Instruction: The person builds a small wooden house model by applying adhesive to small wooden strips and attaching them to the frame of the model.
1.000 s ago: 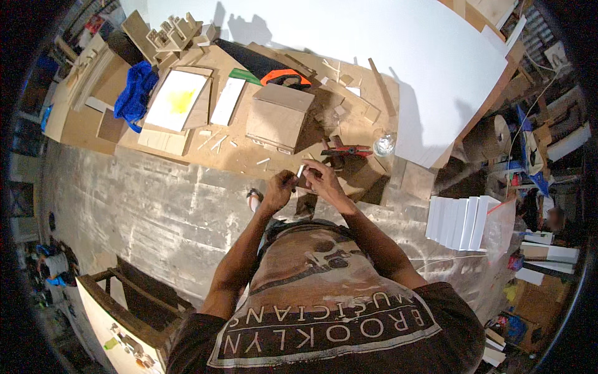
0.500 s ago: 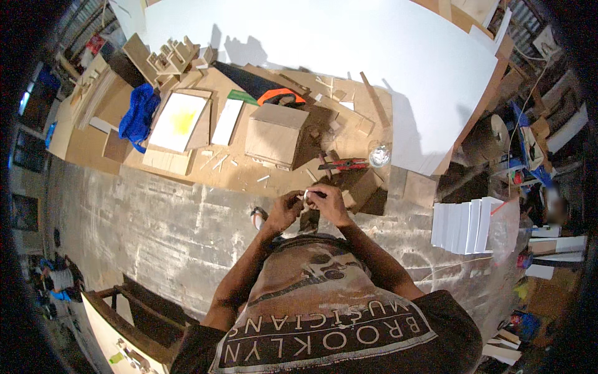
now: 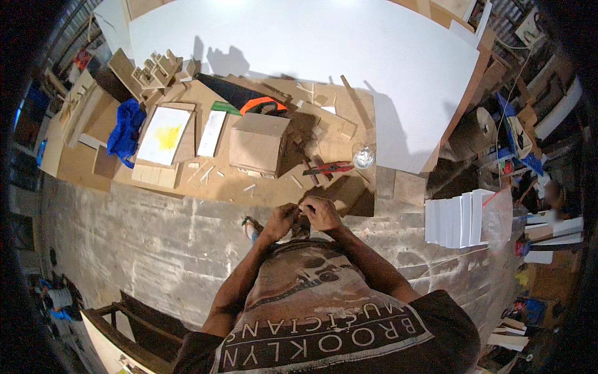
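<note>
My left hand and my right hand are closed together at the fingertips on a small white piece, now mostly hidden, above the front edge of the board-covered worktable. Just beyond them lie red-and-black pliers, beside a clear or silvery cup. Further left stand a plain wooden box, a narrow white board and a white sheet with a yellow patch. Small white and wooden offcuts are scattered nearby.
A saw, a blue cloth and a notched wooden piece lie further back, below a large white panel. Stacked white boards stand right, a dark frame lower left. A blurred person is at far right.
Both hands have come slightly lower and nearer my body, still pinched together; the white piece between them shows less. The whole view has shifted as my head moved.
</note>
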### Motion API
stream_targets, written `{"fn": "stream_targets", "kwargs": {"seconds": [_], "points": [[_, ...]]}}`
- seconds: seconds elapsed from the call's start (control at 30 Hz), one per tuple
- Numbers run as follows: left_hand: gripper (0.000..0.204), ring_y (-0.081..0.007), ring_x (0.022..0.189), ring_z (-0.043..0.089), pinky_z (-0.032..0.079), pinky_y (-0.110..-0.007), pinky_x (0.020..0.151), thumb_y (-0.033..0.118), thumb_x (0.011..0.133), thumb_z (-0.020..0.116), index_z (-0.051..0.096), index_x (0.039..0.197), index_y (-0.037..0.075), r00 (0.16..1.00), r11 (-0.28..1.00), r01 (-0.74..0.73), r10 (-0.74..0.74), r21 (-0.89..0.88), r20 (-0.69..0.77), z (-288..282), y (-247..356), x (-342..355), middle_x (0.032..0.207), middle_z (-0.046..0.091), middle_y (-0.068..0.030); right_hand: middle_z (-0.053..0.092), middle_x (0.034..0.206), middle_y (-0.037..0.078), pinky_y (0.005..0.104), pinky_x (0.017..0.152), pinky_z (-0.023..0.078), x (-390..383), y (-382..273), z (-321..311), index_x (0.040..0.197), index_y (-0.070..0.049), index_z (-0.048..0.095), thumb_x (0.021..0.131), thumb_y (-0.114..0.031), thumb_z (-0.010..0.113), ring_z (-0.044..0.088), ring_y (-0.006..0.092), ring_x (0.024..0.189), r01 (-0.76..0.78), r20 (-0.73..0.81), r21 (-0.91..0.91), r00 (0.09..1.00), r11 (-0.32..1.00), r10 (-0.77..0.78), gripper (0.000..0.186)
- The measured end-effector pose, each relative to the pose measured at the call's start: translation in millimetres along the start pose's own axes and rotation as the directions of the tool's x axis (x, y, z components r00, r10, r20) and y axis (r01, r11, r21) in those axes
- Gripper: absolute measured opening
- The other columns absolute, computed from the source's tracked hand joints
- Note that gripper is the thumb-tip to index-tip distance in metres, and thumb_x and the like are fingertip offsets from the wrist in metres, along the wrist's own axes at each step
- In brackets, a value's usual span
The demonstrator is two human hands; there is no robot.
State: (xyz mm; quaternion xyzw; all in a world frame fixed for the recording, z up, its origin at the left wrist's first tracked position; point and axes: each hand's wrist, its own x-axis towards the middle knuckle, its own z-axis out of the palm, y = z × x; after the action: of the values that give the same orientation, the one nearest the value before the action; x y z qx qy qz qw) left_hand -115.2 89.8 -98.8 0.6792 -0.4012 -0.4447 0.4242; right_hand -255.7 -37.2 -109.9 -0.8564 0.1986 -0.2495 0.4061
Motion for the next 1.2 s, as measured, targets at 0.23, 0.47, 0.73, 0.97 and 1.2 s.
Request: {"fn": "stream_targets", "kwargs": {"seconds": [0.23,0.47,0.73,0.97,1.2], "points": [[0.024,-0.0079,0.061,0.046,0.037,-0.024,0.055,0.023,0.100,0.054,0.065,0.111,0.004,0.975,0.888,0.220,-0.203,-0.404,0.084,-7.7,19.4,-15.3,0.074,0.056,0.0024,0.063,0.088,0.019,0.0387,0.068,0.049,1.1,32.8,7.4,0.100,0.001,0.057,0.097,-0.021,0.059,0.062,0.0308,0.075,-0.062,0.014,0.207,0.998,0.976,0.060,0.022],[0.024,-0.0074,0.059,0.039,0.030,-0.023,0.052,0.022,0.101,0.047,0.063,0.112,0.008,0.963,0.536,0.267,-0.177,-0.801,0.203,-20.5,24.5,-5.6,0.071,0.045,0.0056,0.060,0.114,0.022,0.0416,0.091,0.047,17.0,122.6,-23.6,0.113,-0.001,0.060,0.091,-0.018,0.064,0.058,0.0314,0.106,-0.286,-0.263,-0.102,0.931,0.953,0.252,0.028],[0.031,-0.0107,0.061,0.043,0.034,-0.025,0.054,0.015,0.099,0.044,0.050,0.129,0.010,0.977,0.535,0.123,-0.212,-0.836,0.008,-44.7,7.4,-43.9,0.076,0.050,0.0016,0.045,0.141,0.023,0.0505,0.107,0.039,72.4,72.6,-70.2,0.136,-0.003,0.049,0.080,0.004,0.057,0.043,0.0433,0.129,-0.018,0.288,-0.660,0.917,0.751,0.275,0.057],[0.033,-0.0176,0.072,0.058,0.046,-0.028,0.059,0.004,0.097,0.044,0.047,0.129,0.013,0.955,0.397,0.031,-0.283,-0.917,-0.090,-54.1,-23.4,-67.4,0.102,0.066,-0.0107,0.054,0.124,0.022,0.0504,0.095,0.046,73.0,90.5,-70.5,0.127,-0.002,0.051,0.085,0.003,0.057,0.055,0.0408,0.111,0.056,0.225,-0.685,0.965,0.727,0.138,0.043],[0.032,-0.0186,0.074,0.063,0.051,-0.030,0.061,0.004,0.098,0.050,0.049,0.128,0.014,0.936,0.433,-0.009,-0.314,-0.901,-0.160,-83.1,-35.4,-68.6,0.110,0.067,-0.0140,0.057,0.089,0.021,0.0436,0.070,0.046,53.0,32.8,-73.7,0.111,0.002,0.051,0.084,-0.004,0.060,0.059,0.0394,0.083,-0.195,-0.081,-0.427,0.981,0.883,0.177,0.029]]}}
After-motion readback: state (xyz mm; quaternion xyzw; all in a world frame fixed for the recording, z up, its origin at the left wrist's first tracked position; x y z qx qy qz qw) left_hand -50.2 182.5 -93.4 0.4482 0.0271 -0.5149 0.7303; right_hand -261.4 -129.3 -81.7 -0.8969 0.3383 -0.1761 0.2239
